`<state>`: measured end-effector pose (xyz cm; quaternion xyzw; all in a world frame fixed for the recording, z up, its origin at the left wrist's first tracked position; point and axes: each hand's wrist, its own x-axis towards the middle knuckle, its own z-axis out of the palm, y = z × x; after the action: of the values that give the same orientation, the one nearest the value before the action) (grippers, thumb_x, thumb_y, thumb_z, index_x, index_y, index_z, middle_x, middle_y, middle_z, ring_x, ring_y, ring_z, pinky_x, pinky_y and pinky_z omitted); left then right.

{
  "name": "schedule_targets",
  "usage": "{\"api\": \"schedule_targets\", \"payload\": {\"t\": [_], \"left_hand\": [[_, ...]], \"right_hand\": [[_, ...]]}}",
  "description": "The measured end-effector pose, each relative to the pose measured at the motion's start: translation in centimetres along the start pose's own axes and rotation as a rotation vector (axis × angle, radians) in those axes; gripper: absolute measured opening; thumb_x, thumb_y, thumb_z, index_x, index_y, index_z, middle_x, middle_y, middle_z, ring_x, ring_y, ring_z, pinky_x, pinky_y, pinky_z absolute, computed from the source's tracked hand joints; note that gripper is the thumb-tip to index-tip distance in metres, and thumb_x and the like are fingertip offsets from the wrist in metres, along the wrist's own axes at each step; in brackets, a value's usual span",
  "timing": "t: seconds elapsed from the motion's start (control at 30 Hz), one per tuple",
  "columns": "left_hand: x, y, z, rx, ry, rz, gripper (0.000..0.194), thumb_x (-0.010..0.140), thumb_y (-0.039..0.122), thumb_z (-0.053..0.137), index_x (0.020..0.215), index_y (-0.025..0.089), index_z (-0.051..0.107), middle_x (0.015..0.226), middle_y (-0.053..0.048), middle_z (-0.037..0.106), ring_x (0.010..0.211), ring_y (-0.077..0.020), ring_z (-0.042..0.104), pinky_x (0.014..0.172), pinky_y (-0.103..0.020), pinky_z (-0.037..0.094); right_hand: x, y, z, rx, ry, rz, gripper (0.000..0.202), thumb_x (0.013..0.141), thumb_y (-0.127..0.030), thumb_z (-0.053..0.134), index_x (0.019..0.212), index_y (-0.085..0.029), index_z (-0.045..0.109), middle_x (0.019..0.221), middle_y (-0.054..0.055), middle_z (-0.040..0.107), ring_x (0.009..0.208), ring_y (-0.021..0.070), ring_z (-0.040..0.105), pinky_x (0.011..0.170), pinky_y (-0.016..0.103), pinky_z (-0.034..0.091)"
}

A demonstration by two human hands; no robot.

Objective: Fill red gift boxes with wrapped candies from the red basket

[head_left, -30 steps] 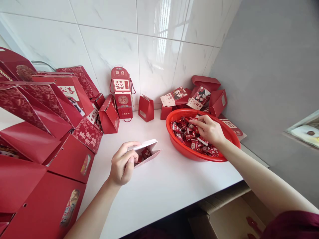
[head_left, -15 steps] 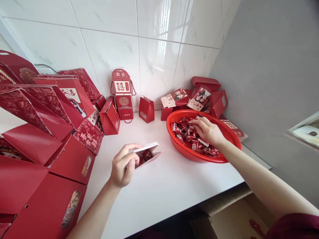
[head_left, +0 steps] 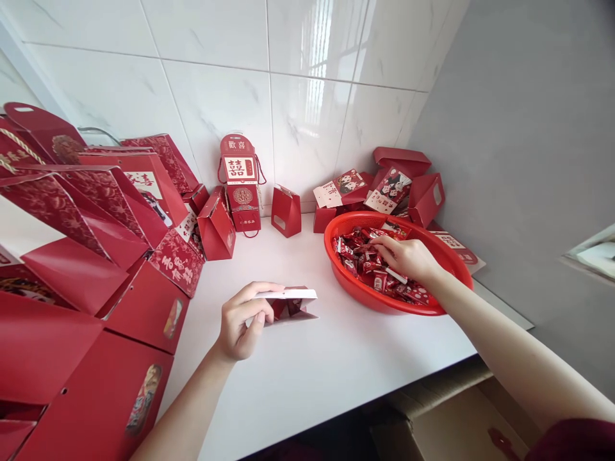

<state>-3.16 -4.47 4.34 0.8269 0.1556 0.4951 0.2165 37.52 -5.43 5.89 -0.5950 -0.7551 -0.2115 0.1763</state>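
Note:
My left hand (head_left: 243,323) grips a small paper gift box (head_left: 293,295) by its near end, with thumb and fingers on its walls. The box is tilted, its open mouth faces me, and dark red wrapped pieces show inside. On the right, a red plastic basket (head_left: 346,282) holds many red-wrapped candies (head_left: 368,264). My right hand (head_left: 408,259) reaches over its rim with fingertips pinched together down among them. Whatever lies between those fingertips is too small to make out.
Red gift boxes (head_left: 139,320) are stacked along the left. A tall box with rope handles (head_left: 241,182) and a small red box (head_left: 286,212) stand by the tiled wall. More boxes (head_left: 389,189) lie behind the basket. Below the table edge is an open cardboard carton (head_left: 461,422).
My left hand has turned the gift box so its white top edge lies nearly level. My right hand's fingertips have gone slightly lower into the candies. The whole view has shifted a little.

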Motion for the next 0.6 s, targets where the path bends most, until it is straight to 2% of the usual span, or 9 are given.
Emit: {"api": "schedule_targets", "payload": {"t": [0.1,0.2,0.27,0.33,0.4,0.5,0.6], "left_hand": [[0.2,0.0,0.1,0.002,-0.001,-0.019,0.030,0.090,0.017,0.043,0.069,0.015,0.064,0.114,-0.011,0.064,0.098,-0.0215,0.065,0.077,-0.032,0.048],[0.2,0.0,0.3,0.002,-0.006,-0.030,0.031,0.090,0.018,0.042,0.071,0.016,0.065,0.115,-0.011,0.063,0.099,-0.0219,0.064,0.076,-0.032,0.048],[0.1,0.0,0.2,0.007,-0.005,-0.036,0.031,0.091,0.018,0.042,0.070,0.016,0.065,0.114,-0.010,0.063,0.099,-0.0218,0.064,0.075,-0.031,0.048],[0.1,0.0,0.2,0.014,-0.003,-0.039,0.031,0.091,0.018,0.042,0.070,0.016,0.065,0.115,-0.010,0.063,0.098,-0.0214,0.063,0.074,-0.030,0.048],[0.0,0.0,0.1,0.025,-0.007,-0.041,0.031,0.091,0.019,0.042,0.070,0.016,0.065,0.116,-0.010,0.062,0.096,-0.0208,0.063,0.072,-0.030,0.047],[0.1,-0.1,0.0,0.040,-0.015,-0.050,0.031,0.091,0.018,0.041,0.070,0.017,0.065,0.117,-0.010,0.062,0.096,-0.0211,0.063,0.071,-0.030,0.047],[0.1,-0.2,0.0,0.047,-0.019,-0.051,0.031,0.091,0.019,0.041,0.070,0.017,0.064,0.117,-0.010,0.062,0.098,-0.0221,0.063,0.072,-0.030,0.048]], "right_hand": [[0.0,-0.2,-0.2,0.056,0.044,0.020,0.025,0.100,-0.030,0.042,0.110,-0.023,0.063,0.085,0.001,0.075,0.068,0.0171,0.069,0.058,0.026,0.044],[0.2,-0.5,-0.2,0.078,0.142,0.134,0.025,0.099,-0.029,0.042,0.113,-0.022,0.062,0.094,0.003,0.075,0.078,0.0181,0.071,0.064,0.026,0.048],[0.4,-0.6,-0.3,0.090,0.149,0.205,0.026,0.098,-0.026,0.042,0.115,-0.022,0.061,0.104,0.003,0.074,0.084,0.0187,0.071,0.070,0.027,0.050],[0.6,-0.6,-0.5,0.097,0.059,0.220,0.030,0.097,-0.022,0.042,0.119,-0.023,0.060,0.121,0.004,0.069,0.098,0.0206,0.069,0.078,0.029,0.051],[0.8,-0.6,-0.8,0.087,-0.074,0.227,0.031,0.096,-0.021,0.042,0.119,-0.022,0.062,0.127,0.005,0.066,0.106,0.0229,0.066,0.081,0.030,0.051],[1.0,-0.4,-1.2,0.081,-0.310,0.251,0.028,0.095,-0.022,0.042,0.107,-0.022,0.068,0.111,0.006,0.072,0.097,0.0225,0.068,0.078,0.029,0.050],[0.9,0.0,-0.8,0.042,-0.616,0.174,0.026,0.092,-0.018,0.047,0.097,-0.022,0.072,0.097,0.007,0.075,0.088,0.0217,0.070,0.077,0.028,0.049]]}}
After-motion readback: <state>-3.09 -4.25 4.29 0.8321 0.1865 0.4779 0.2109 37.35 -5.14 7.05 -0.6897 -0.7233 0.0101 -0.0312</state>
